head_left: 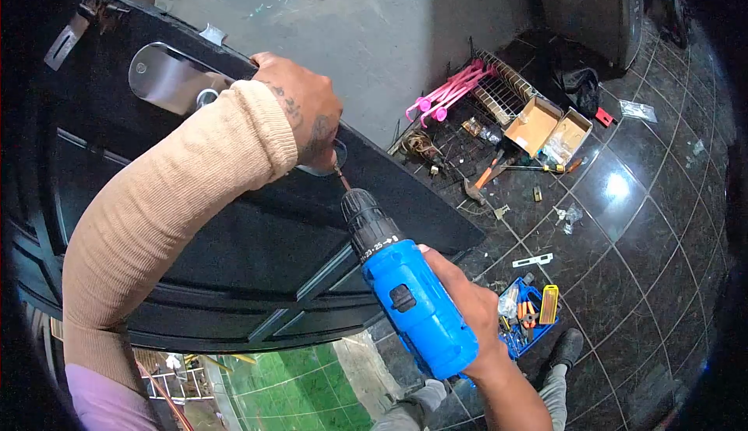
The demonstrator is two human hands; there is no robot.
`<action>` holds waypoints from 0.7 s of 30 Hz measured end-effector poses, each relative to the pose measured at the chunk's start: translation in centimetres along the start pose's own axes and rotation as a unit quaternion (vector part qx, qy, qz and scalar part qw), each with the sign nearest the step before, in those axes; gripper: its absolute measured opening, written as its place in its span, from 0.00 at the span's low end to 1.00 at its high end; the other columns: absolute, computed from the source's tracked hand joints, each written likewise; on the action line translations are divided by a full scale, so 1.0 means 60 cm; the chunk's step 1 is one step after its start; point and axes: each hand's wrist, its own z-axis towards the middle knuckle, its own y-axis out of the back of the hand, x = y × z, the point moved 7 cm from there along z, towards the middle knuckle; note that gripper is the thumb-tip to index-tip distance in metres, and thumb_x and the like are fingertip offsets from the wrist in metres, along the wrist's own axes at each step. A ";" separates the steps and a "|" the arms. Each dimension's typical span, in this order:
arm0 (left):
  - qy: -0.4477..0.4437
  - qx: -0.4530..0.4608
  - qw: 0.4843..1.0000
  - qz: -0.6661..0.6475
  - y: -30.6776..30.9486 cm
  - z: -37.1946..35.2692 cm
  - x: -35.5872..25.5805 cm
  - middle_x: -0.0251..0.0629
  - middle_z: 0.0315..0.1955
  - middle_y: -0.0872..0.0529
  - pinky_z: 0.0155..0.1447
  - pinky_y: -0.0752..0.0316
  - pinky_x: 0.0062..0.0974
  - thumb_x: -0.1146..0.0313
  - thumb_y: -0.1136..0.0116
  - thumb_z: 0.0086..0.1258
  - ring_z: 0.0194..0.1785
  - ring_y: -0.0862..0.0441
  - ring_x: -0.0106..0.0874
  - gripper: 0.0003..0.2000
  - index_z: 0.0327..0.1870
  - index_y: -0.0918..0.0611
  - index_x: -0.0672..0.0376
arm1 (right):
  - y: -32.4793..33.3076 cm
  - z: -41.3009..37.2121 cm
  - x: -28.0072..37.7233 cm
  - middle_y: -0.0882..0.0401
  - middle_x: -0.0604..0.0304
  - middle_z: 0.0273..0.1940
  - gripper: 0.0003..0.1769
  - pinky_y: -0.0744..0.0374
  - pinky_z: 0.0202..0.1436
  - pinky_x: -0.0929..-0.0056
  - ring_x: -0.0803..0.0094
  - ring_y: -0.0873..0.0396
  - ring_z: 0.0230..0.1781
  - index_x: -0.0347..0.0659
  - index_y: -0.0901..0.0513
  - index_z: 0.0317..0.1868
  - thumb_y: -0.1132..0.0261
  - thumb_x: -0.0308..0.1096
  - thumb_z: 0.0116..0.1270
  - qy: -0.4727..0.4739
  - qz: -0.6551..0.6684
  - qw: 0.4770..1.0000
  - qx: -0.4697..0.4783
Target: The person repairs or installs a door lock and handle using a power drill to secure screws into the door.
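My right hand (467, 306) is wrapped around a blue cordless drill (417, 306), its chuck pointing up and to the left. The drill's thin bit (344, 179) reaches to the shiny metal lock plate (160, 80) on a black door (234, 252). My left hand (308, 112), in a beige sleeve, is closed over the plate's near end by the door's edge. Its fingertips sit beside the bit's tip; what they pinch, if anything, is hidden. The hand and forearm cover the middle of the plate.
A blue tool tray (538, 337) with pliers stands on the dark tiles by my foot. Farther off lie a hammer (485, 180), an open cardboard box (533, 126), a wire rack (499, 92) with pink rods, and a white strip (533, 260). A metal latch (68, 40) hangs at the door's far corner.
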 end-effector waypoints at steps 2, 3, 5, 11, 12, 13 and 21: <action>-0.002 0.006 1.000 -0.001 0.000 0.001 0.000 0.41 0.32 0.12 0.56 0.22 0.59 0.37 0.37 0.63 0.42 0.11 0.44 0.29 0.53 0.16 0.53 | 0.004 0.003 0.002 0.18 0.38 0.57 0.39 0.14 0.49 0.62 0.50 0.13 0.49 0.29 0.31 0.68 0.27 0.29 0.56 0.003 0.006 1.000 0.001; -0.003 0.009 1.000 -0.001 -0.001 0.002 0.000 0.41 0.32 0.12 0.56 0.22 0.59 0.37 0.37 0.63 0.42 0.11 0.44 0.29 0.53 0.16 0.53 | 0.005 0.005 0.003 0.18 0.38 0.57 0.39 0.14 0.49 0.62 0.50 0.13 0.49 0.29 0.31 0.68 0.27 0.30 0.56 0.004 0.009 1.000 -0.001; -0.002 -0.002 1.000 -0.004 -0.001 -0.001 -0.001 0.42 0.32 0.12 0.56 0.22 0.58 0.40 0.36 0.62 0.42 0.11 0.44 0.29 0.54 0.16 0.54 | 0.006 0.005 0.006 0.18 0.38 0.56 0.39 0.14 0.49 0.61 0.50 0.13 0.49 0.29 0.30 0.68 0.27 0.30 0.56 0.005 0.012 1.000 -0.005; -0.014 0.054 0.998 0.035 -0.003 0.001 0.000 0.44 0.32 0.12 0.57 0.22 0.55 0.50 0.30 0.56 0.41 0.11 0.44 0.29 0.56 0.18 0.58 | 0.007 0.005 0.008 0.17 0.39 0.54 0.39 0.14 0.48 0.61 0.51 0.13 0.48 0.29 0.31 0.68 0.27 0.30 0.56 -0.024 0.037 0.999 -0.001; -0.016 0.058 0.998 0.034 -0.005 0.003 0.000 0.44 0.32 0.12 0.57 0.22 0.55 0.52 0.30 0.55 0.41 0.11 0.44 0.29 0.56 0.18 0.59 | 0.007 0.006 0.008 0.17 0.39 0.54 0.39 0.14 0.47 0.61 0.51 0.12 0.48 0.29 0.30 0.68 0.27 0.29 0.56 -0.024 0.037 0.999 -0.001; -0.019 0.054 0.998 0.030 -0.006 0.004 0.000 0.44 0.32 0.12 0.56 0.21 0.54 0.52 0.29 0.54 0.41 0.11 0.44 0.29 0.55 0.18 0.59 | 0.006 0.006 0.007 0.17 0.39 0.53 0.39 0.14 0.47 0.62 0.51 0.12 0.48 0.29 0.30 0.68 0.27 0.29 0.57 -0.023 0.037 0.999 -0.001; -0.028 0.015 0.999 0.008 -0.008 0.005 0.004 0.43 0.30 0.12 0.48 0.19 0.46 0.55 0.30 0.56 0.40 0.10 0.43 0.24 0.52 0.16 0.58 | 0.001 0.004 0.001 0.16 0.40 0.53 0.38 0.14 0.48 0.62 0.51 0.13 0.48 0.31 0.31 0.69 0.28 0.29 0.57 -0.035 0.045 0.998 0.002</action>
